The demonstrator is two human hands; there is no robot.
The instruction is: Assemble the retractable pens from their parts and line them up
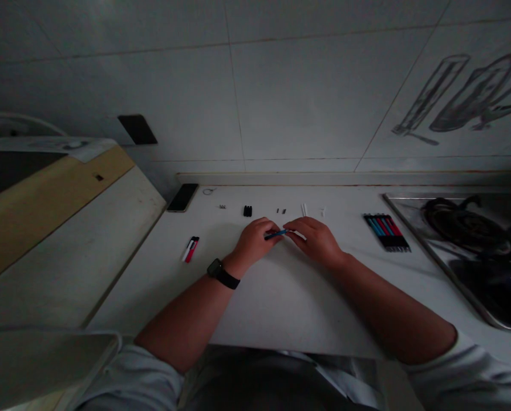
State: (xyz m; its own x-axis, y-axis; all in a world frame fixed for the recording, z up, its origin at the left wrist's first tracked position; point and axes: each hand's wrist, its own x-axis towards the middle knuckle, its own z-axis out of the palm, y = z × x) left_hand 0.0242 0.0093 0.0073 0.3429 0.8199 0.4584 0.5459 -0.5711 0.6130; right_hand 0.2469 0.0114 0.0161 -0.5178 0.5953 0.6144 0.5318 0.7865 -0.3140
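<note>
Over the middle of the white counter, my left hand (259, 238) pinches a blue pen (276, 234) near its dark end. My right hand (314, 237) closes its fingertips around the other end of this pen, which lies nearly level between both hands. Behind the hands is a row of small parts: springs (222, 206), black grips (247, 211), tiny dark pieces (281, 211), thin white sticks (304, 209) and small whitish pieces (323, 212). To the right lies a row of blue, red and black pens (386, 232). A red pen and a white one (190, 249) rest at the left.
A phone (182, 197) and a thin ring (208, 192) lie at the back left. On the right, a gas stove (473, 245) with a metal rim is set into the counter. A white cabinet-like box (110, 211) borders the left, and a tiled wall (293, 103) stands behind.
</note>
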